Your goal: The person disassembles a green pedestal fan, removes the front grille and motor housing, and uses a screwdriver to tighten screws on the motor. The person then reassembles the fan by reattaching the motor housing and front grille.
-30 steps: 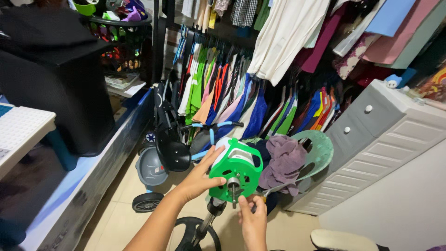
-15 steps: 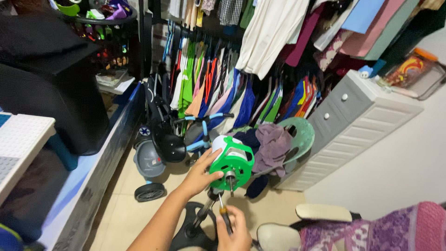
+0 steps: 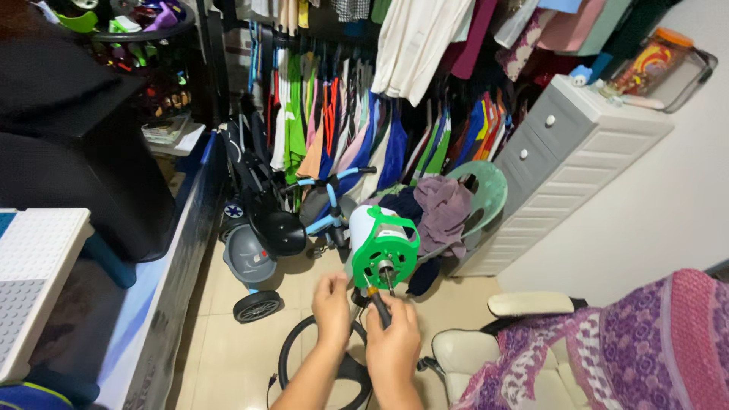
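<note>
My right hand pinches a screwdriver under the green fan motor housing at 12 o'clock; left hand fingers curled beside. Tip might slip off, the housing's only propped.

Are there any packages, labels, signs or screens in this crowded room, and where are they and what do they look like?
Clear plastic container: on top of the white drawer unit at upper right; boxy, orange lid, colourful red and yellow packaging inside.
Stack of papers or booklets: on a shelf at left, beside the stroller; flat, pale, too small to make out.
No signs or screens show.
The hands, left hand and right hand, work at a green fan motor housing; no label is visible on it.
</note>
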